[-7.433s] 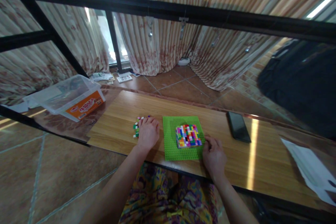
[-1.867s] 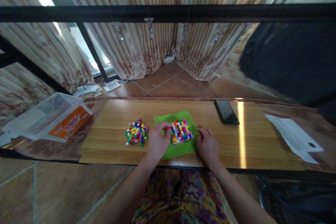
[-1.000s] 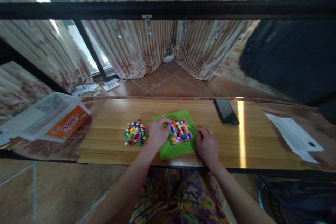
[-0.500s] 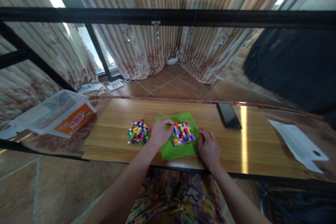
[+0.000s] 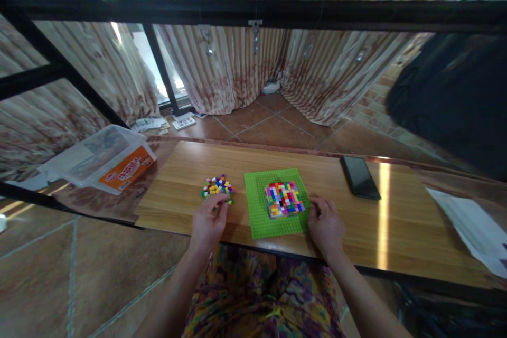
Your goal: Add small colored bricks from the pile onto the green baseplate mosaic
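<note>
A green studded baseplate (image 5: 256, 216) lies flat on the table. On it stands a low square block of small multicoloured bricks (image 5: 285, 199). My left hand (image 5: 209, 219) is at the near edge of a pile of loose bricks (image 5: 217, 186), left of the baseplate. Its thumb and index finger are curved with a gap between them, and I see no brick held there. My right hand (image 5: 327, 224) rests at the baseplate's right edge, its thumb and bent fingers closed against that edge. The fingertips of this hand are partly hidden.
A black phone (image 5: 360, 177) lies on the wooden table (image 5: 178, 169) to the right. White paper (image 5: 471, 224) is at the far right. A clear plastic box (image 5: 119, 156) with an orange label stands at the left. A dark metal bar (image 5: 222, 13) crosses beyond the table.
My left hand has moved left from the brick block to the loose pile. My right hand stays by the baseplate's edge. The whole view has shifted slightly.
</note>
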Demonstrator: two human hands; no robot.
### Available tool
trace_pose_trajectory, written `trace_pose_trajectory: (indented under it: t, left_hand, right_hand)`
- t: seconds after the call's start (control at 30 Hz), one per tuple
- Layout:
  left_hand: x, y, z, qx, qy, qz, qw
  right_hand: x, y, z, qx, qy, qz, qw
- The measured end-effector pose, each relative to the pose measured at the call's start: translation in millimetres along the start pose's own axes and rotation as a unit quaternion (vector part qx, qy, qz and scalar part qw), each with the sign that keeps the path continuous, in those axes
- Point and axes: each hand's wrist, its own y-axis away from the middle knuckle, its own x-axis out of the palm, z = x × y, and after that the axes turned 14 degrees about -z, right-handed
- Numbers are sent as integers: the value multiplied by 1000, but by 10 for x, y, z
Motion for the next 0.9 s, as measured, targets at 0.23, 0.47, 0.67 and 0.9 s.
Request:
trace_pose_trajectory:
  t: [0.23, 0.47, 0.67, 0.9]
  left_hand:
    - [-212, 200, 146, 13, -58, 21, 998]
    - [-78, 225, 131, 51, -157, 31, 986]
    - [-37, 205, 132, 77, -185, 36, 979]
    - [-30, 195, 106, 64, -176, 41, 981]
  right_hand:
    - [-10, 0, -23, -17, -2, -2, 1000]
    - [-24, 0, -18, -20, 3, -6, 1000]
    - [-12, 1, -24, -19, 5, -1, 1000]
    - [0, 6, -30, -11, 11, -3, 1000]
